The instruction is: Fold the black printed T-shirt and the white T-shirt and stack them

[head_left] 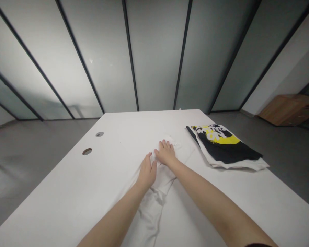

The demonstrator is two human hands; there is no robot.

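Observation:
A crumpled white cloth garment [154, 202] lies lengthwise on the white table, running from the front edge toward the middle; its exact kind cannot be made out. My right hand [166, 152] rests palm down on its far end, with the fingers spread. Just left of it, my left hand [147, 171] stands on its side against the cloth's left edge, thumb apart from the fingers. Parts of the garment are hidden beneath both hands and forearms.
A stack of folded shirts [224, 147], black with a yellow and white print on top, lies at the table's right edge. Two round holes pierce the white table [67, 192] at left. Behind stand frosted glass panels [157, 55]; a wooden cabinet [288, 109] is at far right.

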